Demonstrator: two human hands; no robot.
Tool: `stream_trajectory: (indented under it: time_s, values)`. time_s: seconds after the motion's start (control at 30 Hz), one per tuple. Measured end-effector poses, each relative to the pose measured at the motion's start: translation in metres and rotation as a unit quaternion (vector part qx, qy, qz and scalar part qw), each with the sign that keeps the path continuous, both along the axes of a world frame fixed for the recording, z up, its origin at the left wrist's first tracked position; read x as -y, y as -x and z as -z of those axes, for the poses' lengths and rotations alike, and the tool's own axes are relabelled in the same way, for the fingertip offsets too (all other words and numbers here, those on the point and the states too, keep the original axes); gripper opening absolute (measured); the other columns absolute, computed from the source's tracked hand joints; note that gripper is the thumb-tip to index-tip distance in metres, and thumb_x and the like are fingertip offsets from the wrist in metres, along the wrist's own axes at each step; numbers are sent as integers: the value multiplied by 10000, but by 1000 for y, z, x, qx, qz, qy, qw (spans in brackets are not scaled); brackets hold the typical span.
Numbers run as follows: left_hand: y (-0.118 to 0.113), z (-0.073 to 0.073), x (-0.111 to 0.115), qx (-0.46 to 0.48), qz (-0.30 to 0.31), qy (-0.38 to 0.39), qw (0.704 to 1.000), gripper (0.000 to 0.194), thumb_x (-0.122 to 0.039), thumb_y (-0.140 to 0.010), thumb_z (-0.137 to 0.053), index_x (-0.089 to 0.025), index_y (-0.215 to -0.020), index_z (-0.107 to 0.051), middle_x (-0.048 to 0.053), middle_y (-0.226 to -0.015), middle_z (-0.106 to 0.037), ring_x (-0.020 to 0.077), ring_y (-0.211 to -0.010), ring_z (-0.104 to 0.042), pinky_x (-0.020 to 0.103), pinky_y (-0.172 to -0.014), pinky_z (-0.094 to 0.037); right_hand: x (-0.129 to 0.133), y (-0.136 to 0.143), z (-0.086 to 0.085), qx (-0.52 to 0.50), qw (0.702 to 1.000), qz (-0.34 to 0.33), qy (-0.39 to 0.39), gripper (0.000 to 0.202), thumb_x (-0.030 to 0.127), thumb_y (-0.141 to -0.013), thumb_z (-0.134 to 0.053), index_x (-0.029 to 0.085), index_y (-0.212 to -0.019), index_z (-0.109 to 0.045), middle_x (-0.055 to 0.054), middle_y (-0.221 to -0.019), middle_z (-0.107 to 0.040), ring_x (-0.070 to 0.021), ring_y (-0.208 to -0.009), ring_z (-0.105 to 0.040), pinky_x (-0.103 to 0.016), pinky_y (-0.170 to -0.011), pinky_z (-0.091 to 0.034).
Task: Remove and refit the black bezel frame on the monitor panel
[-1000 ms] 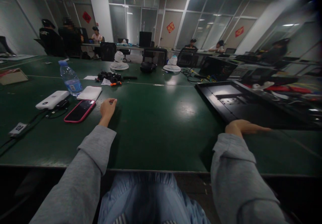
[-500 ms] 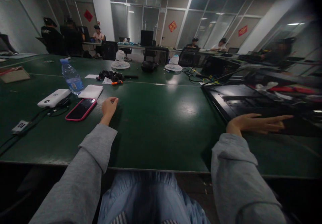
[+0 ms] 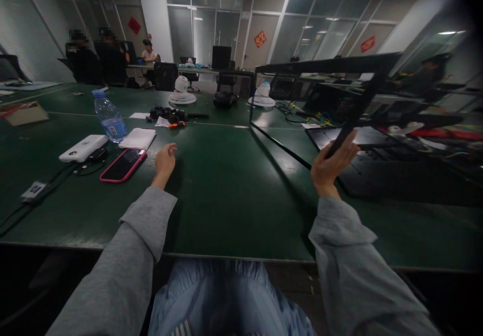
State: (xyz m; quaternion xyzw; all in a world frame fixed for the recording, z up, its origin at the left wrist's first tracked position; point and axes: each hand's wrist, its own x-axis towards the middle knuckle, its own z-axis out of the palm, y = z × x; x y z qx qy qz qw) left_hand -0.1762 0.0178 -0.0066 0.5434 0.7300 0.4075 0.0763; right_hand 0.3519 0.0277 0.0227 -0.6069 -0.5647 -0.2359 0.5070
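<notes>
My right hand [image 3: 332,164] grips one side of a thin black rectangular frame [image 3: 350,124], its thumb hidden behind the bar. The frame is tilted up above the table, and its middle is open, so the room shows through it. My left hand [image 3: 165,162] rests on the green table [image 3: 226,195] with its fingers curled in and nothing visible in them. Just left of that hand lies a phone [image 3: 123,166] in a pink case, with a white pad of paper [image 3: 138,139] behind it. A flat black panel [image 3: 392,175] lies at the right, beyond my right hand.
A water bottle [image 3: 110,119] and a white power bank [image 3: 83,149] with a cable stand at the left. Farther back are black gear with an orange piece [image 3: 166,117], two white fans [image 3: 181,97] and tangled cables [image 3: 292,114]. Several people sit in the background.
The black frame has come up off the right side of the table in my right hand, which has moved left and closed on it. My left hand stays in place.
</notes>
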Motion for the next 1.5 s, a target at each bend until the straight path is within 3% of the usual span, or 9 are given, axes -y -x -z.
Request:
stream_trajectory:
  time_s: [0.13, 0.23, 0.33, 0.5, 0.67, 0.87, 1.07, 1.27, 1.5]
  values:
    - [-8, -2, -3, 21, 18, -51, 998, 497, -254, -1025, -506, -156, -1511, -536, 154, -1416, -695, 237, -1170, -712, 386, -1074, -509, 2, 14, 1, -4, 999, -36, -18, 711, 349, -1068, -230, 61, -1705, -101, -249, -1415, -547, -317, -1310, -531, -578, -1228, -309]
    - [-17, -3, -1, 17, 26, -85, 996, 686, -404, -1024, -586, -146, -1621, -371, 220, -1561, -555, 282, -1288, -658, 426, -1123, -490, 5, 29, 2, -52, 994, -91, 8, 716, 375, -1079, -212, 74, -1713, -70, -197, -1250, -609, -289, -1179, -598, -509, -1155, -423]
    - [-23, -4, 2, -4, 21, -106, 994, 702, -431, -1067, -494, -124, -1658, -272, 258, -1611, -477, 315, -1442, -547, 452, -1181, -445, 4, 42, 4, -129, 983, -122, 43, 717, 407, -1081, -212, 156, -1730, -39, -164, -1183, -619, -281, -1040, -644, -492, -1063, -502]
    - [-22, -8, 5, -14, -14, -104, 994, 522, -373, -1109, -336, -116, -1548, -456, 232, -1471, -617, 323, -1405, -585, 457, -1180, -448, -8, 41, 11, -191, 975, -105, 46, 704, 389, -1061, -248, 306, -1732, -54, -91, -1078, -613, -264, -910, -667, -501, -949, -572]
    - [-22, -14, 9, -30, -13, -82, 996, 477, -388, -1116, -339, -165, -1491, -533, 172, -1303, -710, 306, -1311, -640, 432, -1124, -487, -17, 29, 22, -190, 975, -104, 57, 686, 342, -1055, -299, 209, -1706, -125, -61, -1015, -647, -183, -734, -628, -394, -864, -595]
    - [-24, -15, 13, -54, -6, -87, 995, 486, -384, -1097, -395, -168, -1513, -525, 181, -1306, -708, 348, -1326, -601, 482, -1125, -470, -23, 19, 34, -186, 971, -98, 113, 691, 387, -1030, -371, 163, -1673, -248, -77, -1001, -682, -234, -789, -666, -458, -926, -571]
    - [-23, -8, 10, -64, 25, -37, 997, 499, -346, -1073, -432, -168, -1535, -491, 187, -1317, -707, 378, -1265, -642, 489, -1075, -491, -30, 14, 44, -193, 957, -79, 204, 608, 361, -992, -458, 138, -1556, -415, -116, -1004, -715, -294, -943, -698, -506, -1044, -511]
    - [-22, -10, 10, -123, -11, -21, 992, 408, -344, -1068, -412, -174, -1320, -684, 167, -1244, -708, 338, -1223, -636, 443, -1046, -493, -33, 10, 46, -186, 954, -45, 230, 469, 267, -947, -468, 128, -1384, -563, -119, -900, -727, -301, -952, -697, -484, -1031, -501]
    - [-17, -6, 9, -179, -14, 76, 981, 428, -380, -1030, -475, -171, -1267, -764, 184, -1251, -706, 363, -1209, -627, 446, -1008, -501, -43, 0, 54, -160, 946, -28, 280, 393, 253, -855, -612, 146, -1218, -717, -163, -1106, -769, -306, -1124, -712, -452, -1055, -514]
